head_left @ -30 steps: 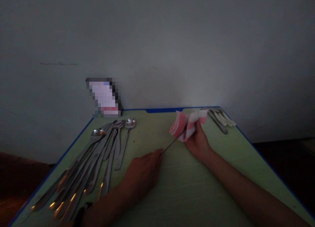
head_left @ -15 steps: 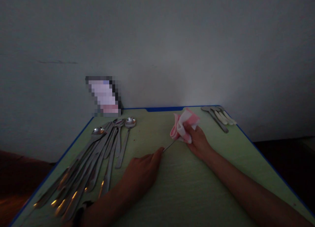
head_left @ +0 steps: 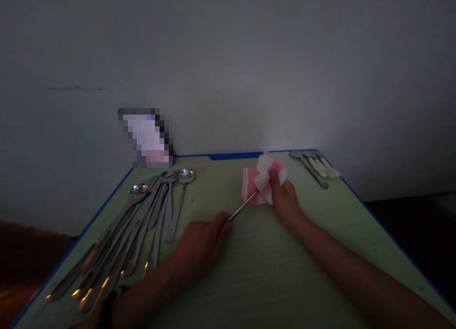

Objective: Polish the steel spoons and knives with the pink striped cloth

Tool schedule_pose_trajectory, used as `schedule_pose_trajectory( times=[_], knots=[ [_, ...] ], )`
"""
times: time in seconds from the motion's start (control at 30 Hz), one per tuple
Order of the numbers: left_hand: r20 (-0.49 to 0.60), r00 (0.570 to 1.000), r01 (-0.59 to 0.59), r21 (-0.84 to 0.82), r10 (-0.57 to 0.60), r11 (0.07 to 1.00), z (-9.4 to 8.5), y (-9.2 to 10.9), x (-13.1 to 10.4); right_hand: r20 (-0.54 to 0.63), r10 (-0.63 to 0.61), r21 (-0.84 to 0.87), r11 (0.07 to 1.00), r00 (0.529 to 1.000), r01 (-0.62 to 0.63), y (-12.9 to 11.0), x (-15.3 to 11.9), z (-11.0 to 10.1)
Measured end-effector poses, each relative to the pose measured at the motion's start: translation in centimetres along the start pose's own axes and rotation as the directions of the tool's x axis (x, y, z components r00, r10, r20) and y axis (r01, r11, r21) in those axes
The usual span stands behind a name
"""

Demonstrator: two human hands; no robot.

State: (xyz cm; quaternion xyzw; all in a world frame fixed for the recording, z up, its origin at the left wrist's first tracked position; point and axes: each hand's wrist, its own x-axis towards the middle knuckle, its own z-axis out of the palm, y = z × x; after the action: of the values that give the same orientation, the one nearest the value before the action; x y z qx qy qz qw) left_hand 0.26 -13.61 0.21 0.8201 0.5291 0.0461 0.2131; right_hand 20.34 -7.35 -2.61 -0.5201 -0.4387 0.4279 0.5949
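My left hand (head_left: pixel 208 238) is closed around one end of a thin metal utensil (head_left: pixel 242 206) at the middle of the table. The utensil slants up to the right, and its far end is hidden in a pink and white cloth (head_left: pixel 265 177). My right hand (head_left: pixel 285 198) grips that cloth, thumb on top, with one flap hanging out to the left. Several metal spoons and other cutlery (head_left: pixel 137 224) lie in an overlapping pile left of my left hand. One spoon (head_left: pixel 185 177) rests at the pile's right edge, bowl away from me.
At the far right corner of the green table (head_left: pixel 221 186) lie several utensils (head_left: pixel 313 165), some with white handles. A blurred-out upright device (head_left: pixel 147 136) leans at the back left. Behind the table stands a grey wall (head_left: pixel 228 72).
My left hand has shifted slightly left, and more of the utensil shows between it and the cloth. The cloth has opened out, its left flap now spread. The view has shifted slightly.
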Motion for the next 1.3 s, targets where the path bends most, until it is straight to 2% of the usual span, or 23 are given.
schedule_pose_trajectory(
  times=[0.13, 0.23, 0.4, 0.53, 0.6, 0.7, 0.9, 1.0, 1.1, 1.3],
  knots=[
    [-0.029, 0.996, -0.092, -0.192, 0.089, 0.977, -0.4, -0.3, 0.1, -0.122, 0.070, -0.014, 0.997, 0.990, -0.072, 0.6, 0.1, -0.3],
    [-0.009, 0.993, -0.115, -0.206, 0.116, 0.972, -0.4, -0.5, 0.2, -0.142, 0.084, 0.072, 0.995, 0.986, -0.074, 1.0, 0.2, -0.2],
    [0.020, 0.989, -0.141, -0.173, 0.147, 0.975, -0.5, -0.7, 0.2, -0.041, 0.045, 0.224, 0.974, 0.998, -0.035, 1.1, 0.7, 0.1],
    [0.011, 0.989, -0.142, -0.142, 0.145, 0.980, -0.4, -0.7, 0.2, 0.157, 0.062, 0.398, 0.910, 0.986, -0.120, 0.6, 0.9, 0.0],
    [0.010, 0.991, -0.129, -0.096, 0.130, 0.987, -0.2, -0.7, 0.2, 0.207, 0.083, 0.429, 0.888, 0.975, -0.166, 0.5, 1.0, -0.1],
    [0.010, 0.991, -0.130, -0.049, 0.130, 0.990, 0.2, -0.8, 0.1, 0.210, 0.097, 0.408, 0.895, 0.973, -0.178, 0.6, 1.1, -0.3],
    [-0.004, 0.991, -0.137, -0.065, 0.137, 0.988, 0.3, -0.8, 0.1, 0.183, 0.108, 0.286, 0.945, 0.977, -0.158, 1.0, 1.1, -0.4],
    [-0.011, 0.992, -0.123, -0.142, 0.123, 0.982, -0.1, -0.6, 0.1, 0.178, 0.097, 0.345, 0.926, 0.979, -0.154, 0.7, 0.9, -0.1],
    [-0.014, 0.993, -0.116, -0.188, 0.115, 0.975, -0.4, -0.3, 0.1, 0.178, 0.141, 0.404, 0.892, 0.974, -0.203, 0.3, 0.8, -0.1],
    [-0.020, 0.992, -0.125, -0.103, 0.124, 0.987, 0.3, -0.5, 0.2, 0.208, 0.139, 0.446, 0.867, 0.968, -0.220, 0.1, 0.8, 0.0]
  ],
)
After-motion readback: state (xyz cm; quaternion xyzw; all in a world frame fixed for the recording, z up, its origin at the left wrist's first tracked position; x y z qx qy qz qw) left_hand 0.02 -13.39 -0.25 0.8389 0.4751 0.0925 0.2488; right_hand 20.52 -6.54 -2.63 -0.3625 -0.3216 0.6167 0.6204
